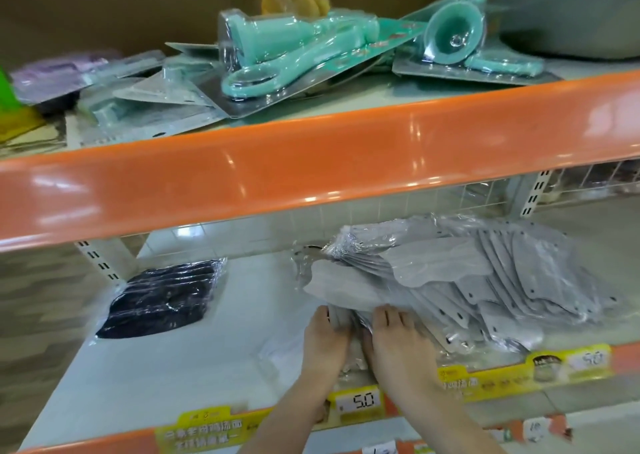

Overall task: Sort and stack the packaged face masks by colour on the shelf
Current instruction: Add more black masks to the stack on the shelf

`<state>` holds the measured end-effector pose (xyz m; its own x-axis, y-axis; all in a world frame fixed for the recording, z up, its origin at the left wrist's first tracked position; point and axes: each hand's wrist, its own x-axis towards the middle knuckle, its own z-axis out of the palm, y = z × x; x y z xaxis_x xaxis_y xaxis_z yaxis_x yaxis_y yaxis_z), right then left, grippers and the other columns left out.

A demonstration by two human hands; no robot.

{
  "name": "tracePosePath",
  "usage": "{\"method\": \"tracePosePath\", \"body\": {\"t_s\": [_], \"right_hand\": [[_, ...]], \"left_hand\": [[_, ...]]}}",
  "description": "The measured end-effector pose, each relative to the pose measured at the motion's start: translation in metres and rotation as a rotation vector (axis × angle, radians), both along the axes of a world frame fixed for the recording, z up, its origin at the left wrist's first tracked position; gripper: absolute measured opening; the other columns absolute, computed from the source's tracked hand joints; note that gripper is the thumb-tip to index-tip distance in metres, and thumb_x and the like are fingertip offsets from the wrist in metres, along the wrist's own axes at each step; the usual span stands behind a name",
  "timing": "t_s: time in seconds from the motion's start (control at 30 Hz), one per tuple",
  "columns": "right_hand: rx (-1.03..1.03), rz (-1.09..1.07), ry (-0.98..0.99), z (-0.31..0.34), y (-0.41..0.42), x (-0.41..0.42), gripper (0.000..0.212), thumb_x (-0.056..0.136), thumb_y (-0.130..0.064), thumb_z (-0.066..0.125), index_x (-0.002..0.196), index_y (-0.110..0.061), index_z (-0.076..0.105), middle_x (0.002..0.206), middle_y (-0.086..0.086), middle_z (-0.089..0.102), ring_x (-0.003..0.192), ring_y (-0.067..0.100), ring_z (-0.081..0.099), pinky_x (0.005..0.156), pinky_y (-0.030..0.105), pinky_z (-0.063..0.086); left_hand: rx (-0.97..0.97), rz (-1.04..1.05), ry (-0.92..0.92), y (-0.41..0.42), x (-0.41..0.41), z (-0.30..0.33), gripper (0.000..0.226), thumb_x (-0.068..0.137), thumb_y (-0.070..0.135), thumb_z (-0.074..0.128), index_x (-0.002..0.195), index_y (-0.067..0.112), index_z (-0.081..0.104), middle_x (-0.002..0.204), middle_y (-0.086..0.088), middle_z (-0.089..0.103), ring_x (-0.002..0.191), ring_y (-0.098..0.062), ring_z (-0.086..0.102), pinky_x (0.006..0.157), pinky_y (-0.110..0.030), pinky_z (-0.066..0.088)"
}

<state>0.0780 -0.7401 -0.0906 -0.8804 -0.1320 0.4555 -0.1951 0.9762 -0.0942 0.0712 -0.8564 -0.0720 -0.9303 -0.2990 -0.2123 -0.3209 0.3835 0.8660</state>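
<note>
Both our hands sit at the near edge of the heap of grey face masks in clear plastic packets: our left hand and right hand curl their fingers round packets there, it seems, though blur hides the fingertips. Well apart to the left, the small stack of black packaged masks lies on the pale shelf board.
</note>
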Motion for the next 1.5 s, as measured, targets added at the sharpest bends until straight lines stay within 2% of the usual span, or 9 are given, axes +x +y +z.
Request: {"method": "tracePosePath", "body": {"t_s": [0.17, 0.33, 0.53, 0.63, 0.73, 0.93, 1.03, 1.13, 1.5], "right_hand": [[-0.014, 0.016, -0.110, -0.008, -0.001, 0.002, 0.043, 0.061, -0.026, 0.084, 0.092, -0.002, 0.066, 0.089, 0.020, 0.065, 0.075, 0.036, 0.064, 0.056, 0.040, 0.055], [-0.027, 0.029, -0.152, -0.009, -0.001, 0.007, 0.046, 0.083, -0.041, 0.038, 0.099, -0.012, 0.070, 0.105, 0.022, 0.064, 0.087, 0.040, 0.064, 0.072, 0.046, 0.055], [-0.218, 0.082, -0.120, 0.005, -0.005, 0.004, 0.036, 0.084, -0.036, 0.036, 0.086, -0.016, 0.066, 0.094, 0.003, 0.065, 0.081, 0.027, 0.064, 0.063, 0.036, 0.054], [-0.330, 0.211, 0.015, 0.026, -0.014, 0.010, 0.022, 0.083, -0.025, 0.039, 0.089, -0.022, 0.061, 0.093, -0.006, 0.063, 0.075, 0.018, 0.061, 0.055, 0.029, 0.049], [-0.382, 0.377, 0.143, 0.043, -0.021, 0.022, 0.025, 0.077, -0.017, 0.043, 0.097, -0.028, 0.051, 0.095, -0.009, 0.062, 0.081, 0.011, 0.057, 0.061, 0.024, 0.047], [-0.318, 0.394, 0.132, 0.033, -0.031, 0.019, 0.026, 0.081, -0.018, 0.045, 0.100, -0.023, 0.061, 0.104, -0.005, 0.057, 0.092, 0.013, 0.057, 0.069, 0.028, 0.052], [-0.217, 0.308, 0.031, 0.016, -0.032, 0.006, 0.031, 0.073, -0.014, 0.069, 0.103, -0.017, 0.066, 0.113, 0.000, 0.058, 0.100, 0.018, 0.060, 0.074, 0.031, 0.056], [-0.117, 0.294, -0.091, 0.004, -0.035, -0.008, 0.055, 0.056, -0.012, 0.085, 0.108, -0.011, 0.068, 0.118, 0.006, 0.063, 0.104, 0.024, 0.064, 0.082, 0.034, 0.056], [-0.026, 0.323, -0.087, -0.003, -0.050, -0.007, 0.044, 0.043, -0.041, 0.092, 0.077, -0.022, 0.073, 0.092, -0.002, 0.072, 0.085, 0.017, 0.070, 0.064, 0.030, 0.058]], "left_hand": [[-0.096, 0.072, 0.058, -0.016, -0.006, 0.005, 0.007, 0.079, 0.004, 0.054, 0.085, 0.005, 0.056, 0.080, -0.008, 0.061, 0.075, -0.023, 0.056, 0.059, -0.028, 0.037], [-0.277, 0.263, 0.142, -0.061, -0.003, 0.033, 0.005, 0.086, 0.006, 0.048, 0.086, 0.011, 0.049, 0.077, -0.008, 0.057, 0.071, -0.028, 0.055, 0.058, -0.033, 0.039], [-0.611, 0.295, 0.472, -0.086, -0.001, 0.054, 0.009, 0.091, 0.009, 0.050, 0.097, 0.010, 0.056, 0.090, -0.002, 0.055, 0.082, -0.023, 0.050, 0.061, -0.032, 0.038], [-0.838, 0.174, 0.767, -0.085, 0.000, 0.050, 0.019, 0.081, 0.011, 0.043, 0.089, 0.008, 0.060, 0.083, -0.004, 0.060, 0.078, -0.020, 0.051, 0.050, -0.030, 0.042], [-0.976, 0.006, 0.828, -0.080, 0.000, 0.033, 0.024, 0.071, 0.004, 0.043, 0.089, 0.014, 0.055, 0.083, -0.003, 0.062, 0.073, -0.023, 0.056, 0.052, -0.028, 0.044], [-0.890, -0.300, 0.534, -0.075, 0.004, -0.031, 0.035, 0.057, 0.018, 0.086, 0.079, 0.024, 0.060, 0.082, 0.010, 0.057, 0.074, -0.015, 0.057, 0.053, -0.023, 0.038], [-0.877, -0.306, 0.555, -0.076, 0.006, -0.034, 0.010, 0.076, 0.033, 0.063, 0.079, 0.024, 0.064, 0.084, 0.010, 0.060, 0.079, -0.014, 0.059, 0.056, -0.027, 0.048], [-0.884, -0.337, 0.558, -0.079, 0.008, -0.029, 0.025, 0.078, 0.039, 0.047, 0.072, 0.022, 0.064, 0.082, 0.009, 0.060, 0.077, -0.015, 0.058, 0.056, -0.026, 0.048], [-0.667, -0.369, 0.530, -0.105, 0.010, -0.030, 0.011, 0.067, 0.036, 0.054, 0.065, 0.026, 0.054, 0.081, 0.014, 0.059, 0.080, -0.006, 0.051, 0.062, -0.013, 0.035]]}}
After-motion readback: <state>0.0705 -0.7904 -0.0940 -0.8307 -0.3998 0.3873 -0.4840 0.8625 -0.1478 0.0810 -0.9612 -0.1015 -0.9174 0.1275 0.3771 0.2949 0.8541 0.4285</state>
